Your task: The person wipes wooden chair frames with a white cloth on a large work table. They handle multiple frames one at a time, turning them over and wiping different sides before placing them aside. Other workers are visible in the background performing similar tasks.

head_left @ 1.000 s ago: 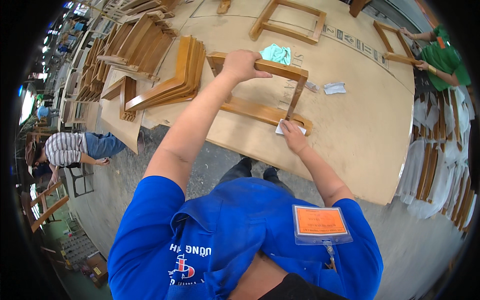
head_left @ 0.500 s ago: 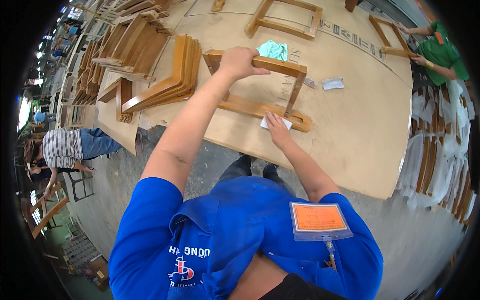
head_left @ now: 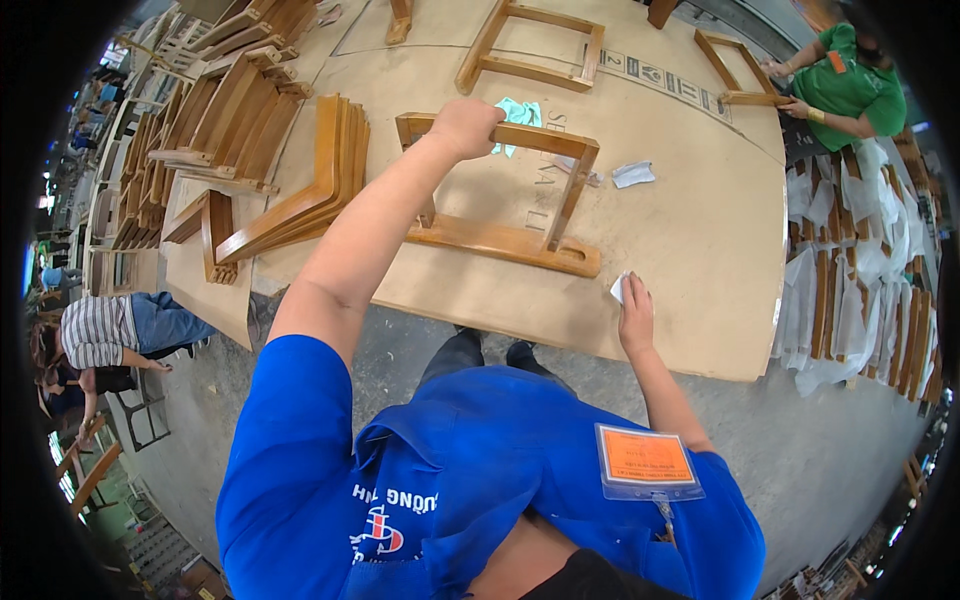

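A brown wooden frame [head_left: 500, 243] stands upright on the cardboard-covered table, its wide lower board having a slot near the right end. My left hand [head_left: 465, 128] is closed around the frame's top rail, towards its left half. Off the frame's right end, near the table's front edge, my right hand [head_left: 636, 315] pinches a small folded white sheet [head_left: 617, 289]. That sheet is apart from the wood. Just behind the top rail lies a mint-green cloth [head_left: 520, 112], partly hidden by the rail.
Stacked angled wooden parts [head_left: 335, 165] stand left of the frame. A crumpled pale sheet [head_left: 632, 174] lies to its right, another wooden frame [head_left: 540, 45] farther back. At the far right a co-worker in green [head_left: 860, 95] handles a frame, beside plastic-wrapped wooden pieces [head_left: 850, 280].
My right hand has come off the frame's lower board and moved right with the folded white sheet. My left hand still grips the top rail. The whole view has shifted slightly.
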### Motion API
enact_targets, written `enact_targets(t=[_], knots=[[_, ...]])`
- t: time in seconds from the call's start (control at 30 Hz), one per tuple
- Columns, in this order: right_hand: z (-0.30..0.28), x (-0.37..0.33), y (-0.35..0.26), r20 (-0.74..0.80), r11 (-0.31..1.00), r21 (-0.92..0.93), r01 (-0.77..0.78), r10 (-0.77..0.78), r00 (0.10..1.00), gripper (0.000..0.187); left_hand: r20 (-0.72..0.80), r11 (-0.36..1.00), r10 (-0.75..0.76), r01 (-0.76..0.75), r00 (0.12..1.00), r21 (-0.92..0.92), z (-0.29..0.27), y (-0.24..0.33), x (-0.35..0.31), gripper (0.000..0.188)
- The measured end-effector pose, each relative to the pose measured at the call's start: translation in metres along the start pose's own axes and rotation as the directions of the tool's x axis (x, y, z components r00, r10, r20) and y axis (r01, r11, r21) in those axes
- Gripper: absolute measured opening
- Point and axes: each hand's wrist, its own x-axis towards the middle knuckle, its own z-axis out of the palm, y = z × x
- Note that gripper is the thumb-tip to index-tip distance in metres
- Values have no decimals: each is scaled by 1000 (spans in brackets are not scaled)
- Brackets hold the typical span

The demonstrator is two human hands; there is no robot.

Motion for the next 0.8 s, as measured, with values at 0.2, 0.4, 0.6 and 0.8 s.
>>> enact_targets(t=[0.2, 0.4, 0.6, 0.8], knots=[[-18, -8, -40, -54, 983, 153, 102, -94, 994, 49, 269, 999, -5, 18, 963, -45, 13, 13, 53, 33], [11, 18, -28, 64, 978, 43, 206, -209, 976, 53, -126, 984, -91, 70, 988, -161, 82, -19, 25, 46], [49, 45, -26, 84, 968, 0, 251, -250, 965, 52, 119, 804, -509, 520, 853, -290, 151, -79, -127, 54], [120, 85, -164, 219, 937, 37, 347, -347, 912, 50, 499, 282, -669, 809, 551, -516, 255, -51, -243, 75]])
